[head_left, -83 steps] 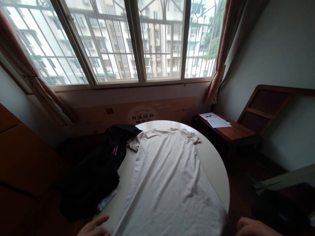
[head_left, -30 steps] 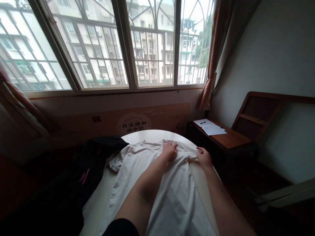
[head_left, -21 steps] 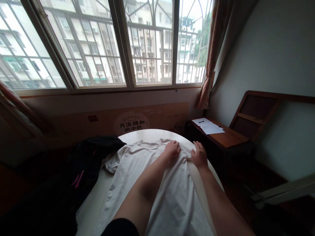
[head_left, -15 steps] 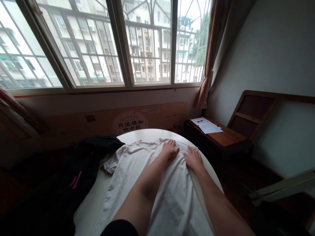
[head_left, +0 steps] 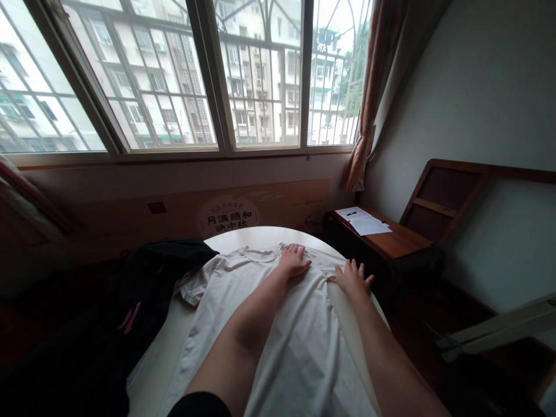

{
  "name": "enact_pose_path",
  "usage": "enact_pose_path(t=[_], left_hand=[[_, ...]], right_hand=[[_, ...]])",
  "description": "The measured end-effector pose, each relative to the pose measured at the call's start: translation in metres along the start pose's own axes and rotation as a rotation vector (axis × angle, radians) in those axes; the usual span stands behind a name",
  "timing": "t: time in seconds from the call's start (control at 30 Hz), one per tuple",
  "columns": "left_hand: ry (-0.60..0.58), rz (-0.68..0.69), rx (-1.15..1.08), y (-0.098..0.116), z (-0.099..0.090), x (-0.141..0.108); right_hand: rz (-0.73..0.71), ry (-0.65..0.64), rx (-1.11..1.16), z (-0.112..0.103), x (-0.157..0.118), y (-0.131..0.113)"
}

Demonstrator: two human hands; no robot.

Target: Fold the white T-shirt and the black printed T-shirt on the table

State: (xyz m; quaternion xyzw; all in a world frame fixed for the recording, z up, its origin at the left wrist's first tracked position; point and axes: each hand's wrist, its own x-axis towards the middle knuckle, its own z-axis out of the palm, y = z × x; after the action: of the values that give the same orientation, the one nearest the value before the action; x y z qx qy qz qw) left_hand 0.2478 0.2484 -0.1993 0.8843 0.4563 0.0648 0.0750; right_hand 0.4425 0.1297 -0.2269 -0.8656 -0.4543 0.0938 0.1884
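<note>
At the left, a dark black cloth garment with pink marks [head_left: 147, 278] lies partly over the edge of the round white surface [head_left: 158, 356], beside my work. Next comes the pale, short-sleeved, round-necked cloth shirt [head_left: 223, 292], spread over the surface with its collar at the far side and its body running toward me; the sleeve on the left is rumpled. My left hand [head_left: 294, 262] rests palm down on it, just right of the collar, fingers slightly spread. Farther right, my right hand [head_left: 354, 279] has its fingers splayed at the other sleeve, pinching nothing (whether it presses down, I cannot tell). I judge this to be a smoothing step at the shoulder and sleeve. Creases fan out below the armpit, so the next move calls for a steady left palm and a light outward stroke of the right, without dragging the collar askew.
</note>
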Motion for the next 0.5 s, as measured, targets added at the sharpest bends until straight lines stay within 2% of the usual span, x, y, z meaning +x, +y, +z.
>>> enact_pose_path(t=[0.1, 0.2, 0.27, 0.33, 0.4, 0.5], left_hand=[[0.041, 0.048, -0.001, -0.016, -0.013, -0.011], [0.107, 0.046, 0.021, -0.042, -0.033, -0.03], [0.149, -0.011, 0.051, -0.063, -0.048, -0.046], [0.18, -0.114, 0.092, -0.086, -0.063, -0.064], [0.182, -0.237, 0.141, -0.112, -0.078, -0.084], [0.138, -0.433, 0.212, -0.152, -0.098, -0.115]], right_hand=[[-0.117, 0.157, 0.031, 0.004, 0.001, -0.006], [-0.357, 0.22, 0.077, 0.01, -0.001, -0.018], [-0.512, 0.185, 0.1, 0.016, -0.005, -0.026], [-0.588, 0.128, 0.102, 0.02, -0.009, -0.032], [-0.586, 0.05, 0.081, 0.022, -0.013, -0.035], [-0.502, -0.079, -0.004, 0.019, -0.017, -0.036]])
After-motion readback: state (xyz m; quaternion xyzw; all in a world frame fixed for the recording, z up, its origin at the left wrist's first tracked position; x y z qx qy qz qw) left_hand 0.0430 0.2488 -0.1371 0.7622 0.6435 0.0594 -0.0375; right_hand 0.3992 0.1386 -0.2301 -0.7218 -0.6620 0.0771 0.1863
